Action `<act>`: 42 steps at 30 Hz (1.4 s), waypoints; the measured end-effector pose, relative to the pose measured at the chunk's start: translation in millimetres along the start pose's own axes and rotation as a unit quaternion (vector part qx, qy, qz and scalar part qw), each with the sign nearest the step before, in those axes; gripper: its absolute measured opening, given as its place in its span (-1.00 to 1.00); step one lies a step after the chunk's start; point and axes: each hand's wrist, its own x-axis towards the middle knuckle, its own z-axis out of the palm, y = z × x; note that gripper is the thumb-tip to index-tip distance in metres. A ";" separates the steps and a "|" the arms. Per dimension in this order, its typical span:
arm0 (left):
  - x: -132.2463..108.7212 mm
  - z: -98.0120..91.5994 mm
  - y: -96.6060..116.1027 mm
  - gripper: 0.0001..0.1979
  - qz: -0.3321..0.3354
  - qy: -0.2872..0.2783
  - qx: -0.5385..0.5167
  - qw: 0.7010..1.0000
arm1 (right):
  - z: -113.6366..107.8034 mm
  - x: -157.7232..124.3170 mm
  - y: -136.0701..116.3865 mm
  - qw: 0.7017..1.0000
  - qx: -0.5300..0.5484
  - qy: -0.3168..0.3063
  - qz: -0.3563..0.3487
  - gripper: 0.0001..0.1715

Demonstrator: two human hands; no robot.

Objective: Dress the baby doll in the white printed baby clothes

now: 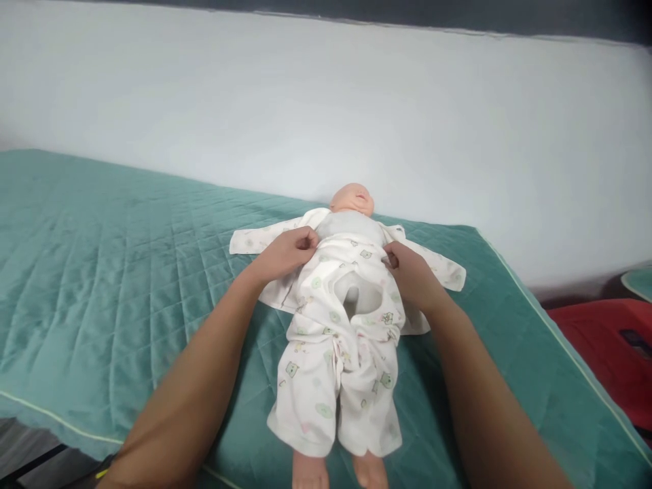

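Note:
A baby doll lies on its back, head toward the wall and feet toward me. It wears printed white baby pants with an open crotch, pulled up over a pale grey-white torso. A white printed baby jacket is spread open beneath it, sleeves out to both sides. At the left side of the waistband my left hand is closed, its fingers pinching the pants' edge. My right hand is closed on the waistband's right side, its fingertips partly hidden against the cloth.
The doll rests on a green quilted bed cover with a pale piped edge. Behind the bed stands a white wall. A red plastic object is beyond the bed's right edge, and grey floor shows at lower left.

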 end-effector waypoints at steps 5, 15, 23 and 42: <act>7.3 10.5 -15.0 -0.90 0.056 0.113 0.135 0.983 | 9.1 -5.0 -0.7 0.995 -0.073 0.056 0.030 -0.82; 8.2 20.0 -20.6 -0.95 -0.022 0.138 0.197 0.970 | -0.5 -0.1 -4.4 0.995 0.004 -0.033 0.090 -0.89; 9.2 10.7 -16.1 -0.82 -0.046 0.066 0.156 0.984 | 5.4 -0.9 8.2 0.948 0.285 -0.082 0.113 -0.77; -1.5 -9.5 -7.2 -0.86 -0.124 -0.066 -0.048 0.989 | -16.0 -5.0 8.9 0.946 0.222 -0.189 0.142 -0.82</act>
